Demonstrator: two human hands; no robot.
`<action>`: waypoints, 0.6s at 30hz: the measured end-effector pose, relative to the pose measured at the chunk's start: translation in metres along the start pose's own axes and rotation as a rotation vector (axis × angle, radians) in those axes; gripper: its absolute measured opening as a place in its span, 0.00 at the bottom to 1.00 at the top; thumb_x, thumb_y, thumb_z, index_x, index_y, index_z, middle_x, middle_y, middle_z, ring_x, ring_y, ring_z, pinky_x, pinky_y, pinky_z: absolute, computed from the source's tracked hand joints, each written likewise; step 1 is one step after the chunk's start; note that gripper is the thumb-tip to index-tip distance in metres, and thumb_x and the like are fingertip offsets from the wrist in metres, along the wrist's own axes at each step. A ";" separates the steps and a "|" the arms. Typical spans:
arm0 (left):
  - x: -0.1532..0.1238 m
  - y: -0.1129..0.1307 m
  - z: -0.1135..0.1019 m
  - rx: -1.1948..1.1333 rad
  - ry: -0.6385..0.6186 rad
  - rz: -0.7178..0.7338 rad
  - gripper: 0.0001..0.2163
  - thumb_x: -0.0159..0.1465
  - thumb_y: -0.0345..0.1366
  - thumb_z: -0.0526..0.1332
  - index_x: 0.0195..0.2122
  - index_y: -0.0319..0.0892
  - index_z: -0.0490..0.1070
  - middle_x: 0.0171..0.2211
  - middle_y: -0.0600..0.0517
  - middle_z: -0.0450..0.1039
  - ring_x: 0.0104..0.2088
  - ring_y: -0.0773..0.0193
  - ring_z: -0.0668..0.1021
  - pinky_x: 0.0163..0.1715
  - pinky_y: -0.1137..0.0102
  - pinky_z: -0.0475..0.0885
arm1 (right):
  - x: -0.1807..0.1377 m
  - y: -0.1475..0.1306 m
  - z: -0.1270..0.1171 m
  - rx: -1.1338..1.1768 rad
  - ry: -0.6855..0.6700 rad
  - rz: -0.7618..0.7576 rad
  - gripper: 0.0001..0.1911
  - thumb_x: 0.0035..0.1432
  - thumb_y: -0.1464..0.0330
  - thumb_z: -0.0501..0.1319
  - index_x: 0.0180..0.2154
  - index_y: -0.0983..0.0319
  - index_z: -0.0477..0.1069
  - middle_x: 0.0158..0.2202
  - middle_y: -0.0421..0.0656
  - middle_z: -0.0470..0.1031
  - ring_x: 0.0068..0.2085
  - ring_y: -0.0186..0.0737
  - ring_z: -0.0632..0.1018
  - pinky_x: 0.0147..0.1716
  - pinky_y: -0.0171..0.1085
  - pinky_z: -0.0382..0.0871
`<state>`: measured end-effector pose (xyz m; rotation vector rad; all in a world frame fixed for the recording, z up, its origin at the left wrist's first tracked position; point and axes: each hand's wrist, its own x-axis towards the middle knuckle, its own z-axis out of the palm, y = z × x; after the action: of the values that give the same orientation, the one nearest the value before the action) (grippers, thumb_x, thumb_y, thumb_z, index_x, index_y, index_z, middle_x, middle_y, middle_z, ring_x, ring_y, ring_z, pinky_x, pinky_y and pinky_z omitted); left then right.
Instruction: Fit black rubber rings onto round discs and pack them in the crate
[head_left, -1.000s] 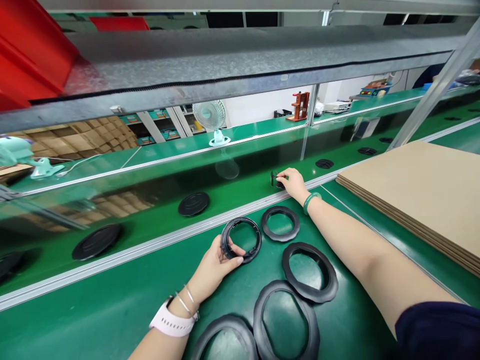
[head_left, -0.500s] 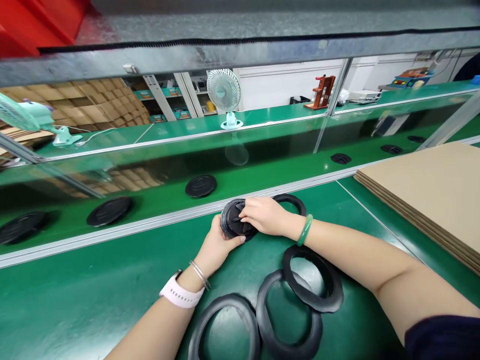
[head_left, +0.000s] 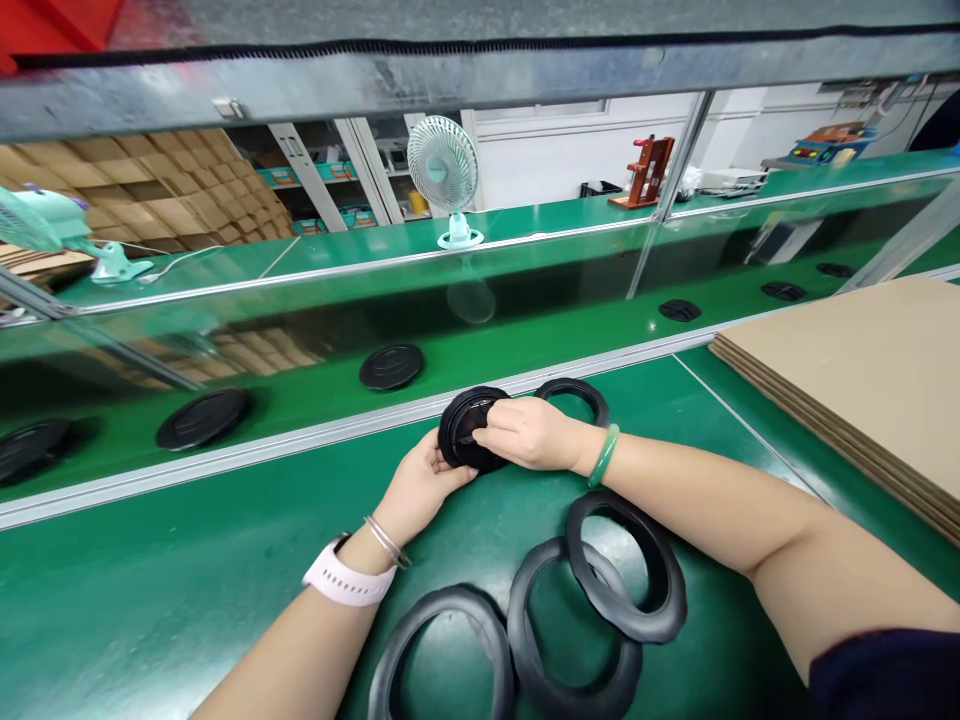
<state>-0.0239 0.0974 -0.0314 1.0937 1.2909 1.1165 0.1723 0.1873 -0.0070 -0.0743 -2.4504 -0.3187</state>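
Since the frame one second ago, the right hand [head_left: 532,432] has come back from over the belt [head_left: 300,400] to the round black part [head_left: 460,424], whose open middle is now filled by a dark insert. This part is held just above the far edge of the green worktop [head_left: 225,570], close to the silver rail [head_left: 300,440]. The left hand [head_left: 421,485] grasps its near left rim, thumb at the front and fingers behind. The right hand's fingers are curled against the middle of the part; whether they pinch anything cannot be told, since the hand covers that spot.

One loose ring [head_left: 600,405] lies by the worktop's far edge, partly behind the right hand. Toward the near edge, a tilted ring [head_left: 664,575] rests across a second ring [head_left: 521,610], with a third ring [head_left: 450,598] beside them to the left. Cardboard sheets [head_left: 847,350] are stacked along the worktop's right side. Beyond the rail, black discs [head_left: 391,367] lie spaced along the belt.
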 end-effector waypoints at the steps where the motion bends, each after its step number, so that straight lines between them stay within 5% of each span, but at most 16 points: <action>1: 0.000 0.000 0.000 0.001 -0.004 -0.007 0.26 0.46 0.31 0.74 0.46 0.41 0.70 0.37 0.52 0.80 0.38 0.60 0.81 0.43 0.63 0.75 | 0.000 0.001 0.000 0.003 -0.002 -0.001 0.14 0.71 0.72 0.51 0.34 0.65 0.72 0.28 0.42 0.65 0.31 0.39 0.66 0.31 0.37 0.63; 7: 0.002 0.001 -0.004 0.013 -0.023 -0.045 0.23 0.45 0.34 0.75 0.42 0.39 0.72 0.33 0.51 0.81 0.33 0.60 0.81 0.41 0.60 0.76 | -0.004 0.008 0.004 0.085 0.031 0.011 0.11 0.71 0.70 0.53 0.38 0.65 0.73 0.31 0.44 0.68 0.35 0.39 0.69 0.37 0.37 0.66; 14: 0.000 0.000 0.002 0.035 0.016 -0.008 0.28 0.44 0.33 0.75 0.47 0.41 0.69 0.43 0.50 0.80 0.43 0.56 0.81 0.50 0.58 0.75 | -0.001 0.001 0.000 0.000 -0.025 0.021 0.14 0.71 0.71 0.51 0.35 0.64 0.72 0.29 0.43 0.66 0.32 0.39 0.68 0.33 0.37 0.64; 18: 0.001 -0.001 0.003 0.047 0.036 -0.001 0.30 0.44 0.34 0.76 0.48 0.40 0.68 0.41 0.50 0.81 0.43 0.55 0.82 0.50 0.56 0.75 | 0.000 0.001 -0.001 -0.010 -0.050 0.016 0.15 0.70 0.72 0.51 0.33 0.64 0.72 0.28 0.43 0.67 0.32 0.39 0.68 0.33 0.37 0.64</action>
<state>-0.0211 0.0983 -0.0325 1.1125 1.3516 1.1143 0.1726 0.1885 -0.0060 -0.1080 -2.4967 -0.3260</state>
